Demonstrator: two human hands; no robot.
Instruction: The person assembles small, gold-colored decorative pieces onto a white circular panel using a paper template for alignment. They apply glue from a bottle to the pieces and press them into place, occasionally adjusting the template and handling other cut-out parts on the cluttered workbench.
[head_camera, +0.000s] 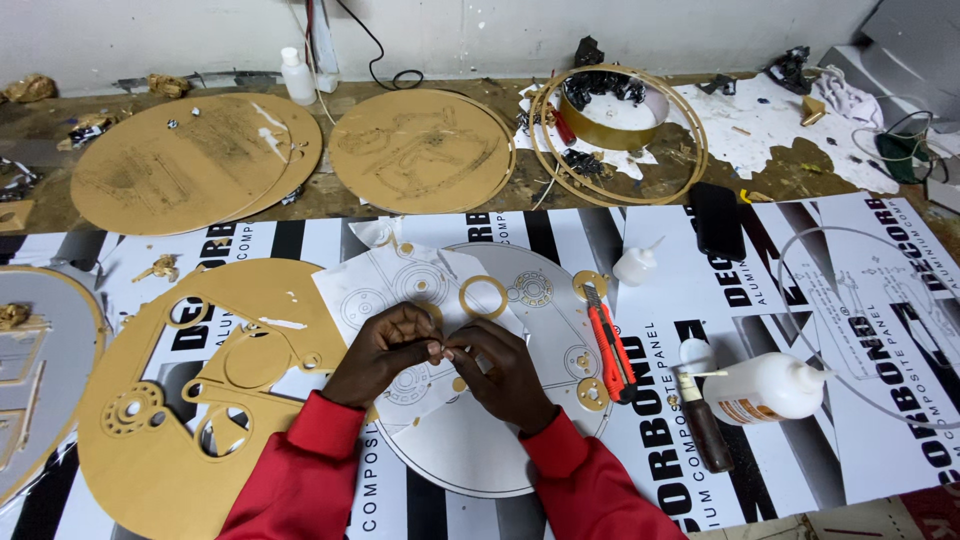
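both hands, left hand (385, 350) and right hand (505, 372), pinch a tiny piece over the round grey disc (545, 420); orange knife (610, 345), gold ring (483, 297) nearby.

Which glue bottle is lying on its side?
The big bottle right of the red knife lies flat, nozzle pointing right. The small one near the phone and the one by the wall stand upright.

Orange utility knife (611, 345) beside white glue bottle (764, 388) and dark-handled tool (704, 425). Small white dropper bottle (636, 265) near black phone (716, 220). Two tan discs (195, 160) (420, 150) at rear, beside gold hoops (618, 135). Gold ring (484, 297) apart on grey plate (560, 330).
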